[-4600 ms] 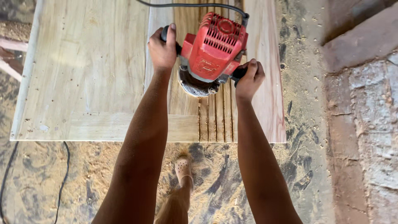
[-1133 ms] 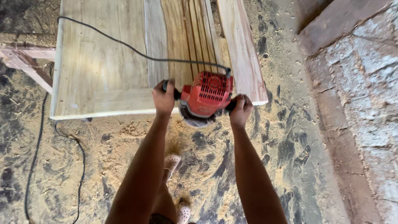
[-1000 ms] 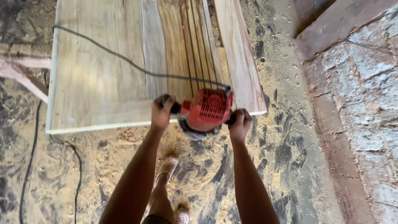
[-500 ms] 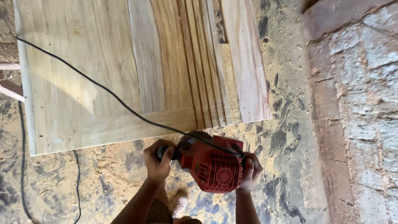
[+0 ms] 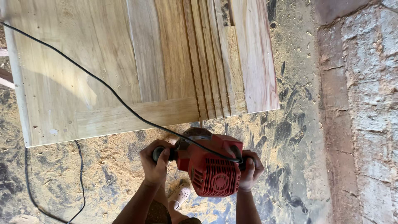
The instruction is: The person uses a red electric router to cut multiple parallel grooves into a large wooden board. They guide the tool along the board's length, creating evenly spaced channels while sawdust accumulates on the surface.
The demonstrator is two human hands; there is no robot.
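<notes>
I hold a red electric router (image 5: 211,164) in front of me, off the near edge of a large wooden panel (image 5: 103,70). My left hand (image 5: 154,162) is closed around its left black handle. My right hand (image 5: 251,170) grips the right handle. The tool's black power cord (image 5: 95,79) runs from its top across the panel to the upper left. Several straight parallel grooves (image 5: 209,70) are cut lengthwise into the panel's right part, reaching its near edge.
Sawdust covers the ground (image 5: 103,174) under the panel. A rough stone wall (image 5: 365,103) runs along the right. My foot in a pale shoe (image 5: 180,196) shows below the router. A second loop of cord (image 5: 78,178) lies on the sawdust at left.
The router has come off the panel's near edge and been drawn back toward me, now held in the air above the sawdust. Both hands have kept their grip on the handles.
</notes>
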